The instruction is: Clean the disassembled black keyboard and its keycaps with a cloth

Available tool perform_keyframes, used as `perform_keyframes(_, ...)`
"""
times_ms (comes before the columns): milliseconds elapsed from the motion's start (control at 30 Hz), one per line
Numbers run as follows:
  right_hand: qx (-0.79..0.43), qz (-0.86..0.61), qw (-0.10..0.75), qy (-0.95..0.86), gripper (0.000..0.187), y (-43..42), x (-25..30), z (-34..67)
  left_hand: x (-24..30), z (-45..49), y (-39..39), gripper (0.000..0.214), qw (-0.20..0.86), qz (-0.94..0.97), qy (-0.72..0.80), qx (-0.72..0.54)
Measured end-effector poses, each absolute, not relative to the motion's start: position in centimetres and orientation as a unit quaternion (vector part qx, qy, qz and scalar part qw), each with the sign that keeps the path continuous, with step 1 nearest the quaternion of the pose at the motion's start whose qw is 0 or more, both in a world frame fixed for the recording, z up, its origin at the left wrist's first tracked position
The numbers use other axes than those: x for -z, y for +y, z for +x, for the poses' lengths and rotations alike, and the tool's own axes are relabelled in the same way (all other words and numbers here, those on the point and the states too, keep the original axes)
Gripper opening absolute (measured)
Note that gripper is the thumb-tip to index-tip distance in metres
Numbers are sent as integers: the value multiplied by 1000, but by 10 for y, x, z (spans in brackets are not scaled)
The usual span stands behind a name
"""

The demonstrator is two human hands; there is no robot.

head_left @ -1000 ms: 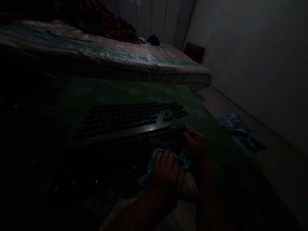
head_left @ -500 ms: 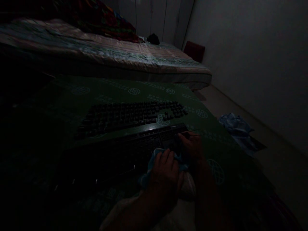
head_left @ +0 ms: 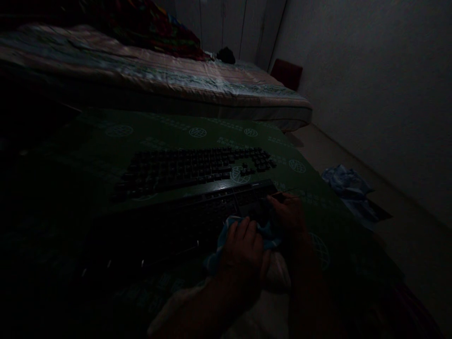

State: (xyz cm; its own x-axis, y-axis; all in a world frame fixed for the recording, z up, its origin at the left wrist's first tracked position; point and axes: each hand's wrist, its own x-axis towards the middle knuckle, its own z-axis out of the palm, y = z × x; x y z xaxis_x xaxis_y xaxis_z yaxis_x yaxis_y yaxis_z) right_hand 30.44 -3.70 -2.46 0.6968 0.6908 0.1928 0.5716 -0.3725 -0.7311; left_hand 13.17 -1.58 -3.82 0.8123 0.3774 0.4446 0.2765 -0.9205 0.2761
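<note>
A dark keyboard base (head_left: 165, 221) with its keycaps off lies slantwise on the green tabletop. My left hand (head_left: 243, 245) is closed on a blue cloth (head_left: 226, 230) at the near right part of the base. My right hand (head_left: 287, 212) is pinched round a thin, dark, stick-like tool (head_left: 280, 194) over the right end of the base; its exact kind is lost in the dim light. Beyond the base, loose black keycaps (head_left: 176, 165) lie in rows in a keyboard layout. A few stand apart near their right end.
The green tabletop (head_left: 169, 127) carries printed globe marks. A bed (head_left: 212, 89) with a patterned sheet stands past its far edge. Crumpled blue-white cloth (head_left: 344, 181) lies on the floor to the right, and a pale wall (head_left: 370, 84) rises beyond.
My right hand has shifted slightly right with the thin tool, toward the base's right edge. My left hand stays on the cloth almost unmoved.
</note>
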Motion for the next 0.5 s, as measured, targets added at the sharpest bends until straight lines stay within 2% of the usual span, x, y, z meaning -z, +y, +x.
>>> perform_keyframes(200,-211,-804,458,-315,24,-51,11,308,39,132,-16,26,100,947,178,-247)
perform_keyframes(500,-233,-781,513,-270,22,-46,8,301,40,132,-16,27,101,949,175,-242)
